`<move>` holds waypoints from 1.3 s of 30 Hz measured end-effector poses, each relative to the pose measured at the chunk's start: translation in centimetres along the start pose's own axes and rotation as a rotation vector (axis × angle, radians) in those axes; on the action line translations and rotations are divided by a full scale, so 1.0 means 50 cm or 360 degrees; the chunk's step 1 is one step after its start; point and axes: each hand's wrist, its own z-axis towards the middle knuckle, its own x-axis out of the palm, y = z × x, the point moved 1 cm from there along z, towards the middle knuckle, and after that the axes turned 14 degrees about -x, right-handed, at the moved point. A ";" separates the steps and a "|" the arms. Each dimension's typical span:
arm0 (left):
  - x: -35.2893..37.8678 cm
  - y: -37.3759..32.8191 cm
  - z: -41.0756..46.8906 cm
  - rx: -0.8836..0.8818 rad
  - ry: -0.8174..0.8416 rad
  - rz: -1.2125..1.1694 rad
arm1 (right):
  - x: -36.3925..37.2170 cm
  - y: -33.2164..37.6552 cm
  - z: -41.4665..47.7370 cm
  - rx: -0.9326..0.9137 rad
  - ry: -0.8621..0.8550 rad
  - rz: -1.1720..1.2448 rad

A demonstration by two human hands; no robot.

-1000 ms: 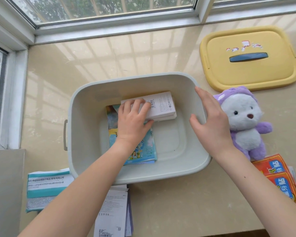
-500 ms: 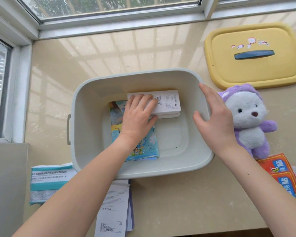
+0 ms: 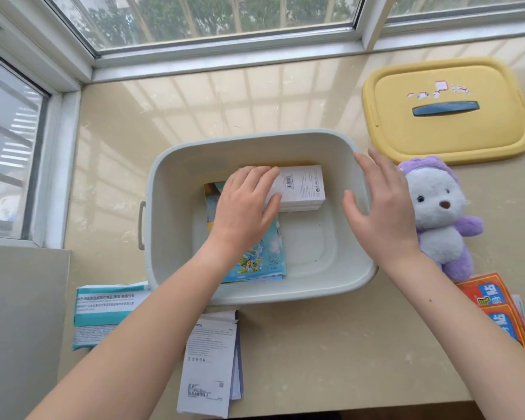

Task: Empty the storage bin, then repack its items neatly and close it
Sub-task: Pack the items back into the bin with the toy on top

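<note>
The grey storage bin [image 3: 255, 139] sits open in the middle of the counter. Inside it, a colourful picture book [image 3: 261, 259] lies flat on the left of the floor. A white box [image 3: 303, 186] lies across the book's far end, against the back wall. My left hand [image 3: 243, 207] is down in the bin, with its fingers on top of the box and its thumb at the near side. My right hand [image 3: 379, 210] rests over the bin's right rim with its fingers spread and holds nothing. The yellow lid [image 3: 446, 131] lies at the back right.
A purple and white plush toy [image 3: 440, 213] lies just right of the bin. Red packets [image 3: 497, 310] lie near the right front edge. A teal and white package [image 3: 103, 310] and a white pouch [image 3: 209, 359] lie in front of the bin. Window frames border the back and left.
My left hand has turned the white box a little, squaring it against the back wall. My right hand stays at the right rim, with its fingers spread wider.
</note>
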 end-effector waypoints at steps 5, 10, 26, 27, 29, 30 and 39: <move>-0.118 -0.025 -0.038 -0.0081 -0.0115 -0.0089 | -0.046 0.059 -0.013 -0.0251 -0.0091 -0.0094; -0.196 -0.021 -0.168 -0.0276 -0.0134 -0.0164 | -0.068 0.147 -0.094 -0.0550 -0.0028 -0.0100; -0.142 0.075 -0.584 -0.0951 0.0168 -0.0135 | 0.097 0.241 -0.400 -0.0408 0.0506 0.0254; -0.146 0.079 -0.581 -0.0975 0.0157 -0.0142 | 0.104 0.245 -0.398 -0.0370 0.0499 0.0256; -0.156 0.094 -0.573 -0.0991 0.0124 -0.0132 | 0.117 0.258 -0.392 -0.0289 0.0487 0.0235; -0.163 0.105 -0.569 -0.0996 0.0118 -0.0125 | 0.120 0.267 -0.390 -0.0247 0.0486 0.0231; -0.247 0.299 -0.484 -0.0873 0.0275 -0.0049 | 0.174 0.389 -0.395 0.0235 0.0572 0.0308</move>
